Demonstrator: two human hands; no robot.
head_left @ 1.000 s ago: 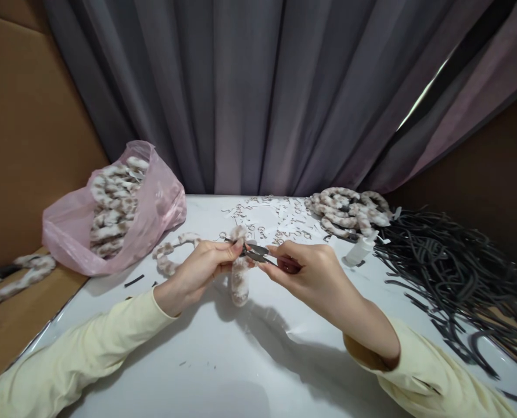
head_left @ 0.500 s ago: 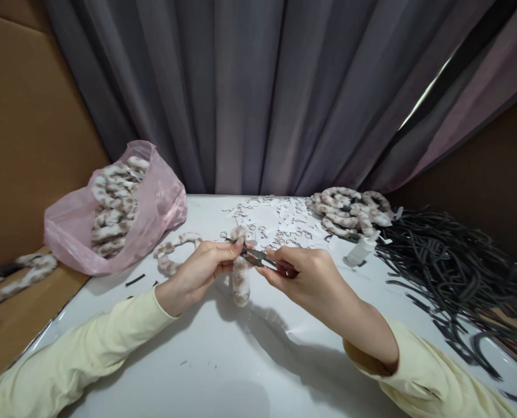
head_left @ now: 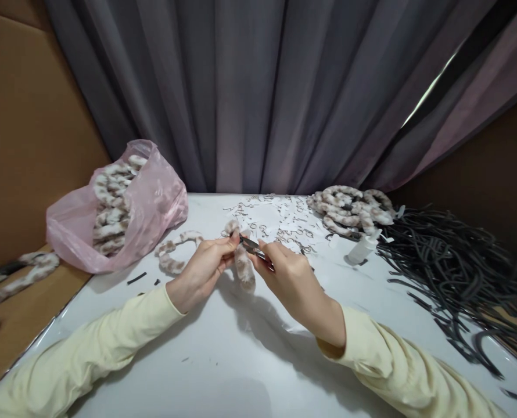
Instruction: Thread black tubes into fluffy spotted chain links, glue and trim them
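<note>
Near the middle of the white table, my left hand [head_left: 206,266] pinches a furry white-and-brown tube [head_left: 244,270] close to its upper part. My right hand [head_left: 286,274] is wrapped round a dark metal hand tool [head_left: 252,246], probably pliers or scissors. The tool's tip touches the tube beside my left fingertips, and the exact contact is hidden by fingers and fur. The tube's lower end hangs down between my hands. Behind my left hand a furry ring [head_left: 170,255] lies on the table.
A pink bag [head_left: 165,200] of furry tubes stands at the left. Small rings and paper bits [head_left: 284,223] lie at the back. To the right are a furry pile [head_left: 348,206], a white bottle [head_left: 362,248] and many black tubes [head_left: 454,267] on the table [head_left: 223,360].
My right hand has moved left and turned, with the tool now steeper and closer to my left fingers. The furry tube's lower end has swung slightly right and up.
</note>
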